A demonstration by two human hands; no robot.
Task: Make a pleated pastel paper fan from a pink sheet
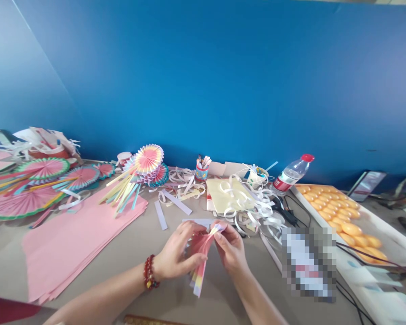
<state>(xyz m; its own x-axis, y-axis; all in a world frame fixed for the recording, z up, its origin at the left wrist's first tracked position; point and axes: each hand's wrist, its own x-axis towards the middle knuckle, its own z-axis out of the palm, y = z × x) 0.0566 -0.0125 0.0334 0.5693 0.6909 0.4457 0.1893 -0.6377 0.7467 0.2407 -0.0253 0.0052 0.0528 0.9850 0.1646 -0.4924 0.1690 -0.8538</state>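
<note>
Between my hands is a pleated paper fan (pixel 201 253), pink with yellow and lilac edges, partly spread and partly hidden by my fingers. My left hand (pixel 179 253), with red beads at the wrist, curls round the fan's left side, its thumb across the folds. At the fan's upper right end, my right hand (pixel 230 248) pinches the pleats between thumb and fingers. Just beyond the hands, lilac paper strips (pixel 176 201) lie on the grey table (pixel 131 266).
Pink paper sheets (pixel 77 239) and finished paper fans (pixel 149 160) lie left. Curled white paper strips (pixel 238 203) are heaped behind my hands. A plastic bottle (pixel 292 174) tilts at right, near a tray (pixel 389 225) of orange oval pieces and black cables (pixel 304 216). A blue wall (pixel 203 81) bounds the back.
</note>
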